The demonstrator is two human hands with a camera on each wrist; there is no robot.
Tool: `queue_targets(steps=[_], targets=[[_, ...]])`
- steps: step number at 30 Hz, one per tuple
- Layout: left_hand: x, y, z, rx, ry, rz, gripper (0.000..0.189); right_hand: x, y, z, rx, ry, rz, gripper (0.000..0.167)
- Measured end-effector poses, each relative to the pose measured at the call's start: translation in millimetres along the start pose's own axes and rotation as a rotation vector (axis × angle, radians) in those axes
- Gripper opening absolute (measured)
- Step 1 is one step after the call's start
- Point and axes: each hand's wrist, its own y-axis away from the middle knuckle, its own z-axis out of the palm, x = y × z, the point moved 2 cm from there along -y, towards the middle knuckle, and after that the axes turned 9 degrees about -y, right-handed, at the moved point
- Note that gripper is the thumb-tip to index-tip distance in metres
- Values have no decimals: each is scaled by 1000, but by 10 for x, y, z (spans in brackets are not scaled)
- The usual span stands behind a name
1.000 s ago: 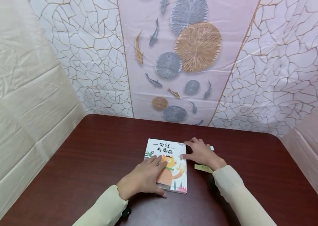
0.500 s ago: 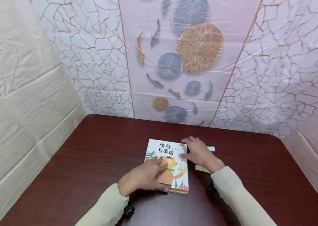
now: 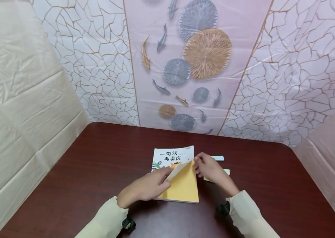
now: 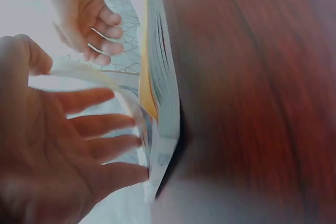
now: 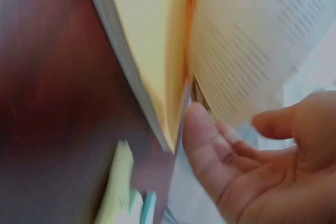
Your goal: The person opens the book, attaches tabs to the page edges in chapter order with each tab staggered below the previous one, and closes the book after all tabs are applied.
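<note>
A paperback book (image 3: 182,188) lies on the table with its illustrated front cover (image 3: 170,153) partly lifted and bent leftward, baring a yellow page. At the cover's lower right part, my left hand (image 3: 148,185) holds it between thumb and fingers. The left wrist view has the thumb on the cover's inner side and the fingers (image 4: 105,124) spread along its outer side. By the book's right edge is my right hand (image 3: 210,168), fingers loosely bent beside the raised cover. Printed text shows on the cover's inner side (image 5: 231,51); no firm grip by the right hand is visible.
A pale blue strip (image 3: 217,158) and a yellow-green strip (image 3: 207,180) lie right of the book, partly hidden by the right hand. The dark red table (image 3: 111,148) ends at a patterned cloth backdrop (image 3: 179,99).
The front cover has gone from lying nearly flat to lifted and folded leftward, uncovering the yellow page. The left hand now holds the cover; the right hand has moved off it to the right edge.
</note>
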Motion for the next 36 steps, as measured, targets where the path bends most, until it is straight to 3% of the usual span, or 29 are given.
queue_targets(steps=[3,7,12,15,18,22,25,31,34,36], targets=[[-5,16,-45,27,67,28,66,-18,50,166,-42,-105,-60,28],[-36,38,-98,-3,211,28,73,-67,115,353,-49,-89,-180,36],[-85,-31,-230,15,530,-89,83,-109,221,518,-115,-7,-354,41],[-95,-87,-340,-20,729,-166,93,-130,294,585,-134,71,-451,52],[-110,-113,-476,-71,834,-235,95,-142,359,615,-154,155,-510,65],[-142,-116,-679,-93,884,-296,68,-133,409,616,-217,215,-513,78],[-199,-61,-814,-67,862,-325,45,-97,425,599,-236,243,-444,83],[-422,148,-1046,-16,720,-338,34,24,434,512,-122,414,-246,94],[-556,264,-1139,-17,690,-333,32,71,445,486,-104,486,-185,92],[-647,335,-1187,-13,632,-365,31,91,455,481,-115,514,-161,90]])
